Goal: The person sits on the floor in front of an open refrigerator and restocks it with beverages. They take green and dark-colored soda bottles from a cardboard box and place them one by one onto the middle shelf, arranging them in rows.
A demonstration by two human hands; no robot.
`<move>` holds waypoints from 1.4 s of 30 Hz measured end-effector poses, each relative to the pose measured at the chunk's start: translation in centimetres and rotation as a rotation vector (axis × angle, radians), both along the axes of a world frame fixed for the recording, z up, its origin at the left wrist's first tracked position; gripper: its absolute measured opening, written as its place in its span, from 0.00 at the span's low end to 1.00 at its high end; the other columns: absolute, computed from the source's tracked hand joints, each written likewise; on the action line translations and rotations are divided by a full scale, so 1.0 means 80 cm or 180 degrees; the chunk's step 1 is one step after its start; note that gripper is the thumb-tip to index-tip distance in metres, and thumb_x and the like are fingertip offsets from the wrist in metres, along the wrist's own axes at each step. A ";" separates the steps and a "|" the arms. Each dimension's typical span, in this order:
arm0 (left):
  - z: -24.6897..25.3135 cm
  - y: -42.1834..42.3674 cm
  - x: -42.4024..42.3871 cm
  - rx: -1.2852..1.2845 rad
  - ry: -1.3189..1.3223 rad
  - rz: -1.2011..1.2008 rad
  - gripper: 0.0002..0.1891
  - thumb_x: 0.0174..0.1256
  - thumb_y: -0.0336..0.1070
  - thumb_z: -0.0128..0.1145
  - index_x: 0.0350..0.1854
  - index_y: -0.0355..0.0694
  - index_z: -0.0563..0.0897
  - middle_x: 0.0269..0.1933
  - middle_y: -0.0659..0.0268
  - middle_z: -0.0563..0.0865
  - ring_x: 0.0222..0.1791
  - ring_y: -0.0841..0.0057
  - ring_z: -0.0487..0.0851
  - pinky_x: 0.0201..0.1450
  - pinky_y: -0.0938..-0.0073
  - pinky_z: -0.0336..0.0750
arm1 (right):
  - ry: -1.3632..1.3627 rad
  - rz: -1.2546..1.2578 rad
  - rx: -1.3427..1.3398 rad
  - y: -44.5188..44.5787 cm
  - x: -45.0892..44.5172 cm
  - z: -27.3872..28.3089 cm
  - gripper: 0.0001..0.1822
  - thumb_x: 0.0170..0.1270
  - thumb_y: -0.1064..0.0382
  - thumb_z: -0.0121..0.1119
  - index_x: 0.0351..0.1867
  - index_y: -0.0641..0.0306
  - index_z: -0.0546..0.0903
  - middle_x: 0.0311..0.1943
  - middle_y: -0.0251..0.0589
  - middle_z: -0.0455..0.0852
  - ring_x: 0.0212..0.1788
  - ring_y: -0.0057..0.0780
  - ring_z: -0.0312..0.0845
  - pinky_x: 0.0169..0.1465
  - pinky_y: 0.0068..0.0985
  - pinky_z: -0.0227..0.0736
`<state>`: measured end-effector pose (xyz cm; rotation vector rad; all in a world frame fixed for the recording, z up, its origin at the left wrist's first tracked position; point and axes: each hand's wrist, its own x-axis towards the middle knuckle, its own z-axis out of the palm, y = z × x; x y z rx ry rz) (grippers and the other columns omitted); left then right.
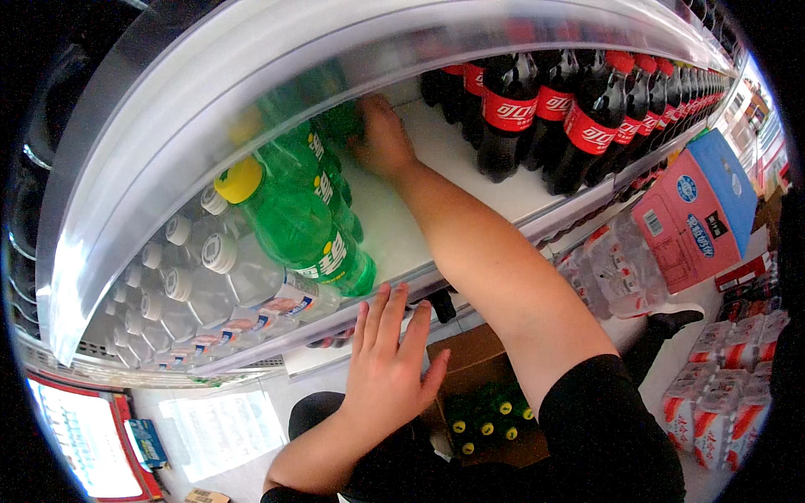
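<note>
My right hand (pixel 383 138) reaches deep onto a white shelf (pixel 434 188), beside green plastic bottles at the back; its fingertips are partly hidden, and whether it grips a bottle is unclear. My left hand (pixel 393 352) rests with spread fingers near the shelf's front edge, holding nothing. Close by it, a green Sprite bottle with a yellow cap (pixel 314 232) stands at the front of a row of similar bottles. Clear bottles with white caps (pixel 220 251) fill the shelf to the left. Coca-Cola bottles with red caps (pixel 588 126) stand to the right.
A clear plastic shelf guard (pixel 207 82) curves overhead. Below the shelf, an open cardboard box (pixel 478 352) holds bottles with yellow caps (pixel 487 429). A pink and blue carton (pixel 692 220) and shrink-wrapped drink packs (pixel 717 402) are at the right. A lit, red-framed cooler (pixel 119 434) stands lower left.
</note>
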<state>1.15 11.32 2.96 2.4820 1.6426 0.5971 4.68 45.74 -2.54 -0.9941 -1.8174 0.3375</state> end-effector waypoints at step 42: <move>0.008 0.002 0.003 0.0903 -0.1132 -0.0432 0.18 0.53 0.28 0.71 0.48 0.34 0.87 0.58 0.52 0.87 0.52 0.51 0.87 0.54 0.53 0.80 | -0.0156 -0.0205 -0.0151 0.025 -0.001 -0.011 0.30 0.61 0.58 0.74 0.63 0.66 0.77 0.58 0.61 0.83 0.63 0.64 0.79 0.65 0.52 0.79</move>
